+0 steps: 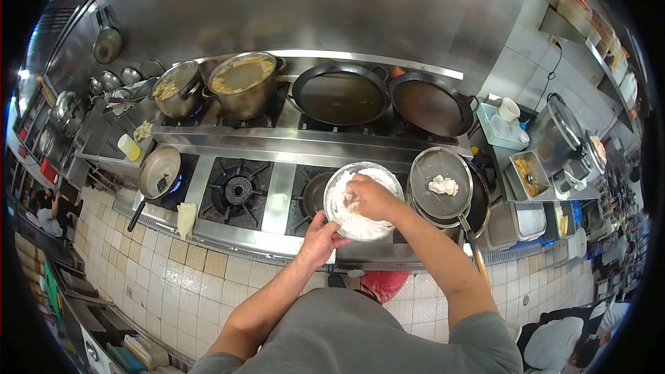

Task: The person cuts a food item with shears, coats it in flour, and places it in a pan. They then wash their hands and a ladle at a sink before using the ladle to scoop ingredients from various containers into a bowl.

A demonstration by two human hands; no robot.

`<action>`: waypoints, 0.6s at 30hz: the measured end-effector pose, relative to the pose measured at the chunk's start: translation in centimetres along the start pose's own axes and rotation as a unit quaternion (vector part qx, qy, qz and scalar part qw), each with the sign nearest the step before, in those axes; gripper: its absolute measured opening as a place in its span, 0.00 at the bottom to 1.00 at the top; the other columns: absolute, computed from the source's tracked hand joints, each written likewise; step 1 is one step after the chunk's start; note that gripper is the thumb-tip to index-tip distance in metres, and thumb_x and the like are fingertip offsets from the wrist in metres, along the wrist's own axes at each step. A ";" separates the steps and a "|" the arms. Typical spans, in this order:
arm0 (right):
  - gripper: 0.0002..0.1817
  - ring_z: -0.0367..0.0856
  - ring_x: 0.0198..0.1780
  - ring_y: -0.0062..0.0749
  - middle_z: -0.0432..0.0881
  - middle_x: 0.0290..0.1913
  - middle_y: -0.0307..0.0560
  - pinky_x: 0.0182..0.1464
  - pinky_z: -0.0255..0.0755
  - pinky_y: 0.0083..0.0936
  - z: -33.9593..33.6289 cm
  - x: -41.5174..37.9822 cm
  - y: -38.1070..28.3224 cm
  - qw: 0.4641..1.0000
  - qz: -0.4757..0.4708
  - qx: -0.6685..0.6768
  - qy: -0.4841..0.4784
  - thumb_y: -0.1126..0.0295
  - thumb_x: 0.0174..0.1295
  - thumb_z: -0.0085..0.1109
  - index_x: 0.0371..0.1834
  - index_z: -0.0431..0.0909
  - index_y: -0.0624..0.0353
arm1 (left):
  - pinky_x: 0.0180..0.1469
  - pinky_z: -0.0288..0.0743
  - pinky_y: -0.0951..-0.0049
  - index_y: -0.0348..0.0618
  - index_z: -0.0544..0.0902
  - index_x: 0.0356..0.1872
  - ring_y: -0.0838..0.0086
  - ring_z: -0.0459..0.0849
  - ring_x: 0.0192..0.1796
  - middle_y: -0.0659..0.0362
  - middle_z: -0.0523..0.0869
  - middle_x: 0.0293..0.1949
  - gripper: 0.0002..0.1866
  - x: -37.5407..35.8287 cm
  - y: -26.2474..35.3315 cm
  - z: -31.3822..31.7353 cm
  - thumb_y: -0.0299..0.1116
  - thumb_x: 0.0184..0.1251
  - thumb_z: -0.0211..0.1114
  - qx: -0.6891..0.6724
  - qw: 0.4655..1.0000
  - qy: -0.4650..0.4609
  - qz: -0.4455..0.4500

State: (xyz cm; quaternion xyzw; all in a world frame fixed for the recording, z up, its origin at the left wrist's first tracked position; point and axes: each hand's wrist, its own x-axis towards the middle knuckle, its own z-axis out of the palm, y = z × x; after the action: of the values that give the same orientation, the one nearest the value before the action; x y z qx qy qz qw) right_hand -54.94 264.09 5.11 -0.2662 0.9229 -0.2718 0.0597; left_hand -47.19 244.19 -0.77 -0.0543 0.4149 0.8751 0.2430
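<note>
My left hand [323, 241] grips the near left rim of a round metal bowl [385, 232], thumb at the edge and fingers beneath. White powder that looks like flour [357, 223] covers the bottom of the bowl. Inside it, my right hand [374, 198] reaches down with its fingers curled together in the powder; whatever they hold is hidden. Right of the bowl, a mesh strainer [428, 166] rests over a pan, its handle toward me. One white-coated piece of food [443, 185] lies on the mesh.
Two large pots [242, 83] and two wide dark pans [339, 100] stand along the back burners. A frying pan [159, 172] sits over a blue flame at left, a cloth [186, 220] hanging nearby. A metal food tray [529, 174] is at right. Other people [554, 343] are behind.
</note>
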 end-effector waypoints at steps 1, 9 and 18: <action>0.19 0.79 0.58 0.53 0.82 0.53 0.56 0.61 0.74 0.44 -0.4 0.1 -0.2 1.000 -0.001 0.001 -0.001 0.71 0.54 0.71 0.49 0.82 0.58 | 0.54 0.89 0.56 0.39 0.66 0.65 0.59 0.89 0.55 0.47 0.83 0.57 0.21 -0.1 0.0 -0.1 0.26 0.73 0.57 0.007 1.000 -0.007 0.001; 0.26 0.81 0.59 0.55 0.82 0.52 0.58 0.61 0.76 0.44 -1.0 0.5 -1.0 0.995 -0.020 -0.092 -0.031 0.59 0.54 0.76 0.54 0.82 0.60 | 0.51 0.90 0.59 0.37 0.67 0.63 0.60 0.90 0.51 0.47 0.83 0.55 0.20 -0.4 0.7 0.5 0.27 0.73 0.58 0.013 1.000 0.017 -0.013; 0.21 0.86 0.52 0.59 0.88 0.47 0.63 0.58 0.78 0.45 -0.4 0.9 -1.2 0.990 0.112 0.016 0.088 0.66 0.52 0.72 0.49 0.86 0.63 | 0.47 0.91 0.63 0.33 0.69 0.60 0.63 0.91 0.44 0.47 0.84 0.49 0.18 0.1 0.6 0.1 0.29 0.75 0.59 0.053 0.998 0.023 -0.032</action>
State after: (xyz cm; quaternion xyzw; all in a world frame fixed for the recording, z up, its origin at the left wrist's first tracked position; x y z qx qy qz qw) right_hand -55.30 262.93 6.12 -0.1353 0.9439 -0.3008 0.0130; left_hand -47.53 244.04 -0.32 -0.0752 0.4645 0.8420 0.2640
